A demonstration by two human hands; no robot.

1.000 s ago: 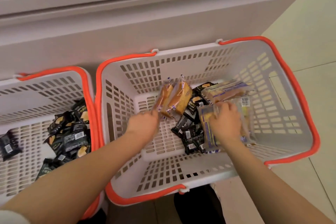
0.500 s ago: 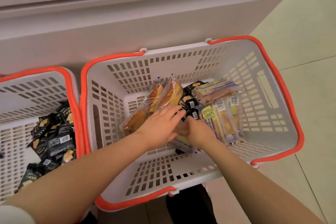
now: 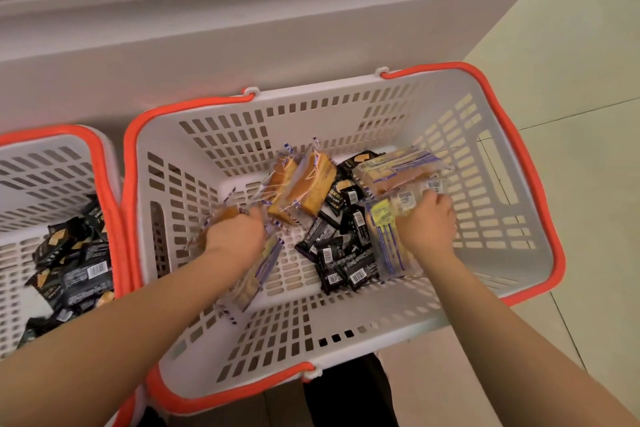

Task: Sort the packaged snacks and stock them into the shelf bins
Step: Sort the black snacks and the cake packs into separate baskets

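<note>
White basket holds snacks; left hand and right hand grip clear packets.

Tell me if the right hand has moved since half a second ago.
Yes. The right hand went rightward, away from the black packets mid-basket, toward the basket's right wall.

Left basket cut off by frame edge; packet at left hand motion-blurred; fingertips hidden.

shop, shopping baskets, packaged snacks
</note>
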